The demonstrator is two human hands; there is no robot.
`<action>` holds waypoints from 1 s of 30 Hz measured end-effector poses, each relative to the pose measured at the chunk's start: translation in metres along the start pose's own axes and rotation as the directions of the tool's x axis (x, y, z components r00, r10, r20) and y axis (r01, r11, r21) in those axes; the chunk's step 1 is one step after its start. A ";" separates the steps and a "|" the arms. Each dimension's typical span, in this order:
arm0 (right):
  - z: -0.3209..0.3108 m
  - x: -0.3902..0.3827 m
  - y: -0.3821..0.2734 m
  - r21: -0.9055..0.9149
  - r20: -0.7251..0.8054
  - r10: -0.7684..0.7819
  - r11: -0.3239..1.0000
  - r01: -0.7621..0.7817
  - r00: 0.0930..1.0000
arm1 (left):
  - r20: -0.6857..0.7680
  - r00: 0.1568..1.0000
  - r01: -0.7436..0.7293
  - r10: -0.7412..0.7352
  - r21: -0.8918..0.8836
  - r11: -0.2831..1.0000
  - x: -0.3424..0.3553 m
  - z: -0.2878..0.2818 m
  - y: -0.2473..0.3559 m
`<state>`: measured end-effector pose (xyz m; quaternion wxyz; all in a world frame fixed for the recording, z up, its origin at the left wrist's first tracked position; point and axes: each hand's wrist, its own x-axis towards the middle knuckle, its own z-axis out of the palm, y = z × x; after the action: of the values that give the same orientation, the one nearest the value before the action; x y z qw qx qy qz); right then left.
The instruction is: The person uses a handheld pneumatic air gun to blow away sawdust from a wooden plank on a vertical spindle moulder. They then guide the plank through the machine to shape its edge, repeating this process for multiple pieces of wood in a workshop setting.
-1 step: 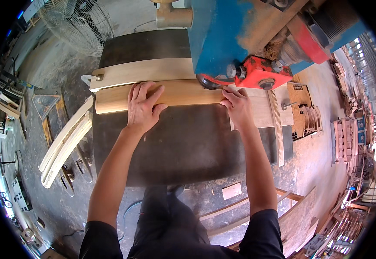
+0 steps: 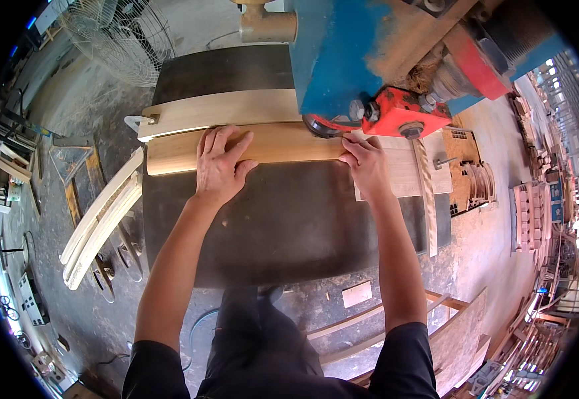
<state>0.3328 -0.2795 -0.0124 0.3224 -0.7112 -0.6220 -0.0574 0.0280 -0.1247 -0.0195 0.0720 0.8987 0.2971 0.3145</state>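
Observation:
A wooden board (image 2: 286,144) with a rounded front edge lies across the dark machine table (image 2: 289,226). Over its left part my left hand (image 2: 222,159) is closed, fingers on top and thumb at the near edge. My right hand (image 2: 367,163) grips the board's right end, fingers curled and pressed together. Behind the board runs a pale wooden fence (image 2: 230,106), close along its far edge. Just above the board, near my right fingers, sits a dark round wheel (image 2: 329,126) under the blue machine head (image 2: 336,60). Whatever lies beneath the wheel is hidden.
A red bolted block (image 2: 406,113) juts out beside my right hand. Right of it are a pale flat panel (image 2: 401,166) and a narrow wooden strip (image 2: 428,213). Curved wooden pieces (image 2: 103,219) lean at the table's left. A wire fan (image 2: 116,40) stands far left.

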 end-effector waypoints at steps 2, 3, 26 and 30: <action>0.001 0.000 -0.001 0.003 0.003 0.001 1.000 -0.001 1.000 | -0.003 1.000 -0.005 0.005 -0.001 1.000 -0.001 0.001 -0.002; 0.001 0.000 -0.001 0.001 -0.001 0.003 1.000 -0.003 1.000 | -0.004 1.000 -0.008 0.008 0.000 1.000 0.000 0.001 -0.002; 0.001 -0.002 -0.001 -0.035 0.009 0.046 0.998 -0.046 0.999 | -0.072 0.990 0.134 -0.124 0.159 0.978 -0.020 -0.009 -0.025; 0.002 -0.001 0.000 -0.014 -0.009 0.027 1.000 -0.027 1.000 | -0.201 0.859 0.498 -0.471 0.107 0.861 -0.076 -0.050 -0.104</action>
<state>0.3317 -0.2796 -0.0143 0.3206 -0.7217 -0.6105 -0.0605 -0.1004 -0.0867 -0.0525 0.0535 0.7677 0.5426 0.3367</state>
